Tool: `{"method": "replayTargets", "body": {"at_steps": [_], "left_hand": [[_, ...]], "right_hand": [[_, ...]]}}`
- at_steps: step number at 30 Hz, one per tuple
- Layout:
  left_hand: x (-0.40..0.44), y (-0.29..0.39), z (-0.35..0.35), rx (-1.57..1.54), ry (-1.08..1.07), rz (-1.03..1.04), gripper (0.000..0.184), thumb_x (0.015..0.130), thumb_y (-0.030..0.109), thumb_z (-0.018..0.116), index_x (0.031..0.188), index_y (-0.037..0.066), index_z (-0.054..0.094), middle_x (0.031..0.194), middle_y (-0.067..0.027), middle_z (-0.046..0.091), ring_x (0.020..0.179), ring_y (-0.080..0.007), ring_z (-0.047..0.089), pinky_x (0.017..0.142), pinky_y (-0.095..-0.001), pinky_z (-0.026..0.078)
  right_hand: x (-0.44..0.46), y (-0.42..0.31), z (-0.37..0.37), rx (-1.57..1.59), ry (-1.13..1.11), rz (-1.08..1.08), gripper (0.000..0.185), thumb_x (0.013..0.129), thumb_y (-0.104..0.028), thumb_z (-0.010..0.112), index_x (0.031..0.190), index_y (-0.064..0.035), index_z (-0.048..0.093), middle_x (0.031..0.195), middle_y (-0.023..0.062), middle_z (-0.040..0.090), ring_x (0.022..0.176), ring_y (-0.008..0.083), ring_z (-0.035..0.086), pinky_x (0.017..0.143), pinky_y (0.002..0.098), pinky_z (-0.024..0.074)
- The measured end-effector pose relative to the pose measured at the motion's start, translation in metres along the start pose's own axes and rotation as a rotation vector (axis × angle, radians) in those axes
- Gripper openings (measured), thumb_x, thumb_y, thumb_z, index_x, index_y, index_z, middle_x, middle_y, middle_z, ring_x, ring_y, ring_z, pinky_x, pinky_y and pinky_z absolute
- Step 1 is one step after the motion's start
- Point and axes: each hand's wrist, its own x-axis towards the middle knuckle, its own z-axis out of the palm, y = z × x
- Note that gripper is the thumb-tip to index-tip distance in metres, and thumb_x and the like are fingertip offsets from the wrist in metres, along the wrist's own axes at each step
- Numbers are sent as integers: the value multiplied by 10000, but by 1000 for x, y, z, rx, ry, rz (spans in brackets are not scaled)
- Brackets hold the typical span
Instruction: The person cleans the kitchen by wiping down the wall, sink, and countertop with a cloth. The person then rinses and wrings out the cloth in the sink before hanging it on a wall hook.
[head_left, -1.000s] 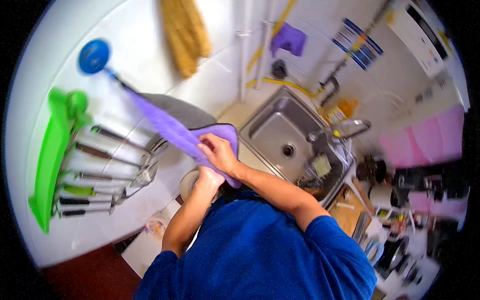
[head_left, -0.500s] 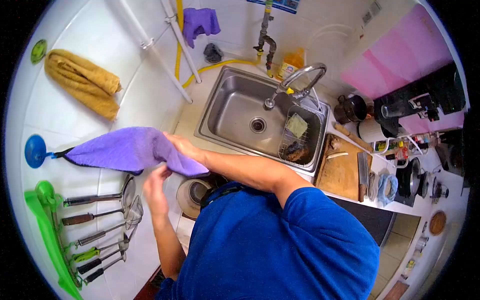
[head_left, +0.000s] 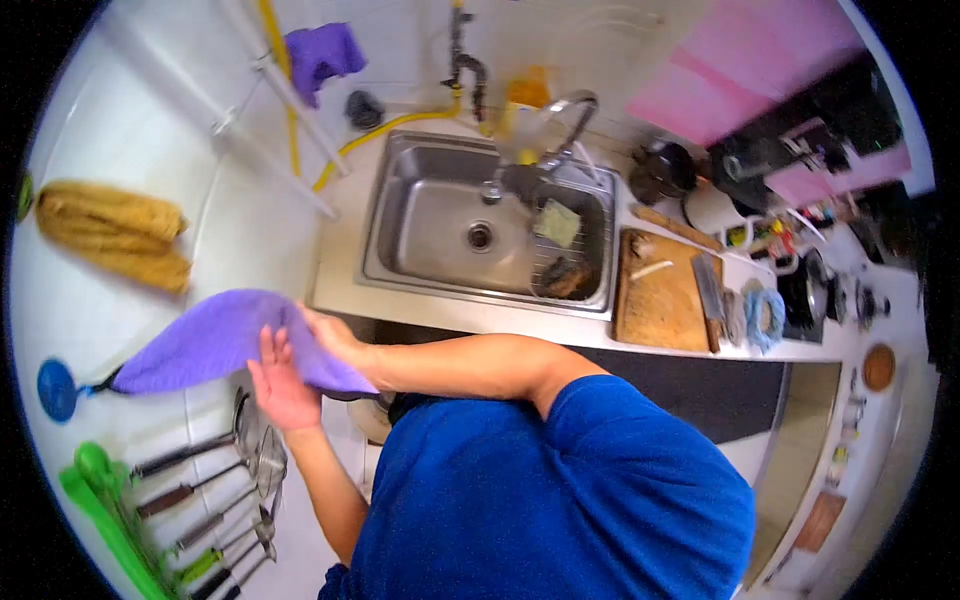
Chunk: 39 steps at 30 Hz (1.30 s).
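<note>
A purple towel hangs from a blue wall hook at the left, its free end draped toward my right wrist. My left hand lies against the front of the towel, palm showing and fingers stretched out. My right hand reaches across and touches the towel's far side. The cloth covers its fingers, so I cannot see whether they grip. Below the towel, several ladles and strainers hang from a green rack on the tiled wall.
A steel sink with a faucet and a wire basket is set into the counter. Right of it lie a cutting board and a cleaver. A brown towel and a purple cloth hang on the walls.
My left hand has moved up and left onto the towel's front, and its palm now shows. My right hand stays at the towel. The whole view has shifted and is blurred.
</note>
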Motion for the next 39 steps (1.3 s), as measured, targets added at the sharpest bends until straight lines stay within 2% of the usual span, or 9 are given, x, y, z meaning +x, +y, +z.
{"method": "replayTargets", "body": {"at_steps": [2,4,6,11,18,23,27,31,39], "left_hand": [[-8,-9,17,226,619,-13,522,1048,421,449,1430,71,509,1431,-125,557,1319,-272,517,1125,-476,392],[-17,-10,-15,256,631,-160,498,1037,417,469,1399,82,536,1439,-114,546,1319,-292,510,1123,-498,384],[-24,-16,-32,307,660,-187,492,1036,412,473,1397,85,538,1433,-113,550,1310,-292,515,1118,-494,389],[-26,-15,-61,400,675,-203,478,1032,400,483,1392,92,544,1418,-110,559,1288,-292,528,1107,-485,403],[-11,-8,-85,536,643,-179,459,1027,383,497,1385,101,552,1396,-106,572,1257,-292,546,1092,-473,423],[-32,-44,-119,743,584,-116,446,1024,370,507,1380,108,557,1380,-104,582,1235,-292,559,1080,-465,437],[-64,-67,-69,780,1071,-441,361,1015,323,542,1293,96,588,1220,-113,635,1075,-241,619,959,-409,508],[-45,-88,40,721,171,-608,252,994,156,596,1227,57,593,998,-58,639,852,-157,607,720,-300,517],[41,-98,378,1132,-1173,703,655,955,482,636,1396,15,509,1164,-211,607,1008,-306,577,886,-413,475]], "right_hand": [[7,-5,-3,-221,-100,-167,403,1067,-392,452,1208,-58,626,1046,77,659,976,220,620,863,389,522],[23,7,-12,-977,-309,-781,432,1072,-353,423,1275,-6,580,1172,146,619,1120,277,566,1016,436,446],[0,15,0,-1620,-358,-796,417,1042,-288,450,1319,15,524,1385,225,490,1381,370,407,1177,512,285],[-34,12,22,-1735,-219,-1262,455,920,-174,621,1334,-13,526,1375,215,499,1310,356,482,1141,496,351],[5,8,-15,-204,-441,-106,675,1041,-285,562,1564,-16,230,1445,137,464,1068,248,666,852,399,619],[-33,-27,-75,-1057,16,-436,298,909,-206,660,1118,5,670,987,133,699,876,204,688,699,380,591],[-105,-65,-165,-1705,278,-490,368,885,-289,667,1121,-7,687,1086,222,705,1035,388,672,918,474,530],[-201,-83,-265,-1855,645,-301,380,903,-274,658,1206,-45,652,1158,220,684,1131,408,629,974,500,498],[-379,-66,-465,-1638,1064,-77,327,897,-278,662,1109,-32,696,1111,219,702,1109,393,647,953,460,515]]}}
